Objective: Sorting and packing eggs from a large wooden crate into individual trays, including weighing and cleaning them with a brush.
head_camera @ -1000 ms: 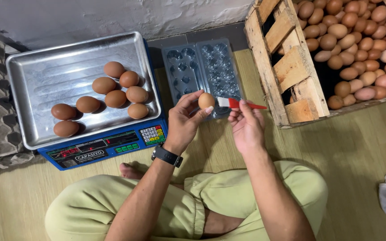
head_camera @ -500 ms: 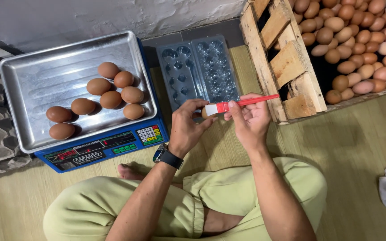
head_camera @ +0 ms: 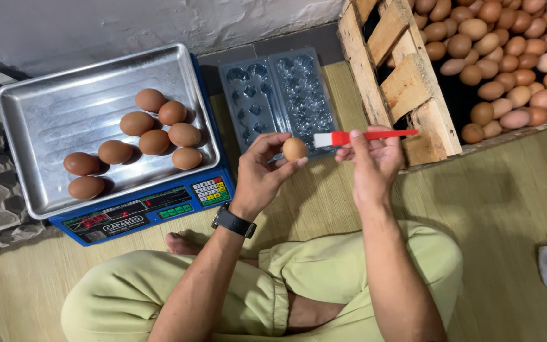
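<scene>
Left hand [head_camera: 262,174] clamped by fingertips on small pale-brown egg [head_camera: 294,149], held just in front of clear plastic egg carton [head_camera: 280,95]. Right hand [head_camera: 371,158] pinched on red-handled white-tipped brush [head_camera: 362,136], tip just right of egg, not visibly touching. Left of carton: blue digital scale [head_camera: 140,212] with steel tray [head_camera: 64,107] holding eight brown eggs [head_camera: 137,123]. Right of carton: wooden crate [head_camera: 406,88] full of eggs.

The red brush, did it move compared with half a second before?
Yes. The red brush drew back right, toward the wooden crate, off the egg, which now shows.
</scene>
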